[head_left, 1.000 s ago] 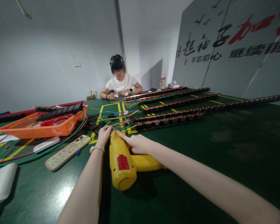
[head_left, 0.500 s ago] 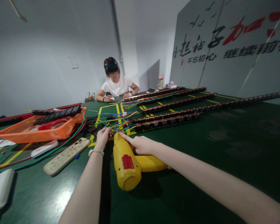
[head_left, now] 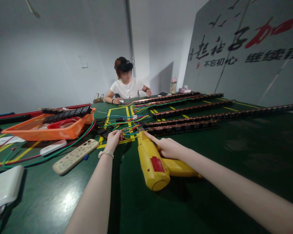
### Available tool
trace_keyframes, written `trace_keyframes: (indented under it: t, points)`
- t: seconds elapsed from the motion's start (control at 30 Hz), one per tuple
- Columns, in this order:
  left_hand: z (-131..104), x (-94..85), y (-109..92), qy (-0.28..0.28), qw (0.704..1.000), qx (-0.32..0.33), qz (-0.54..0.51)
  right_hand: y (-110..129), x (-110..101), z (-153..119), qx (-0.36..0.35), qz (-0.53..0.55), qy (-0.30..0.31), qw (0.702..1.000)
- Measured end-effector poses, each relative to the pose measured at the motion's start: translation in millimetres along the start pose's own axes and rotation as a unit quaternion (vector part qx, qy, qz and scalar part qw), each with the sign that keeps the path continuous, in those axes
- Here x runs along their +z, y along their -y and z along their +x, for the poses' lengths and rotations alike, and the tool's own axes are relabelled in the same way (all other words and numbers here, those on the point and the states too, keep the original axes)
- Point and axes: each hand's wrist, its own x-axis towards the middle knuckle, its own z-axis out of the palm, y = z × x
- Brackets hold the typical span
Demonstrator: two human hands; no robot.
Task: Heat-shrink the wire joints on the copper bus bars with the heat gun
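Note:
My right hand (head_left: 169, 148) is wrapped round a yellow heat gun (head_left: 152, 162) with a red label, its forefinger stretched along the body. The gun's nozzle points away from me, at coloured wires (head_left: 132, 129) by the near ends of the copper-lined black strips (head_left: 180, 126). Left of the nozzle, my left hand (head_left: 114, 140) is closed with its fingertips pinching the wires; the exact strands are partly hidden by the fingers. A light band circles my left wrist.
On the left stand an orange basket (head_left: 48, 131) with black parts, a beige remote (head_left: 75, 156) and a white box-shaped device (head_left: 6, 188). Loose green and red cables curve beside them. Across the green table (head_left: 210, 201) sits a co-worker (head_left: 127, 86); a bottle (head_left: 173, 85) stands behind the strips.
The heat gun has moved right, away from my left hand, and its nozzle now sits nearer the strip ends. My view has turned slightly left. One of the co-worker's hands has moved outward.

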Motion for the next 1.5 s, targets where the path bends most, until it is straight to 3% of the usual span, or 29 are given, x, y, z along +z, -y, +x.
trace_keyframes:
  t: [0.33,0.57,0.8,0.97,1.2,1.5]
  points:
    - [4.2,-0.6,4.0,0.001,0.998,0.039,0.042,-8.4,-0.4,-17.3,0.036,-0.017,0.005,0.999]
    - [4.3,1.2,3.4,-0.005,0.996,0.038,0.078,-3.8,-4.5,-15.0,0.022,-0.037,0.022,0.999]
    - [5.0,2.7,3.4,-0.011,0.994,0.026,0.102,10.1,-2.6,-2.1,-0.019,-0.039,0.022,0.999]
    - [2.8,1.8,1.1,-0.048,0.989,0.052,0.128,24.0,2.5,16.5,-0.065,-0.018,0.014,0.998]
    - [-1.6,3.8,-4.7,-0.046,0.993,0.056,0.095,42.9,7.8,35.6,-0.112,-0.014,-0.031,0.993]
    - [-4.1,4.3,-9.3,-0.048,0.986,0.078,0.136,43.8,10.2,37.6,-0.126,-0.032,-0.051,0.99]
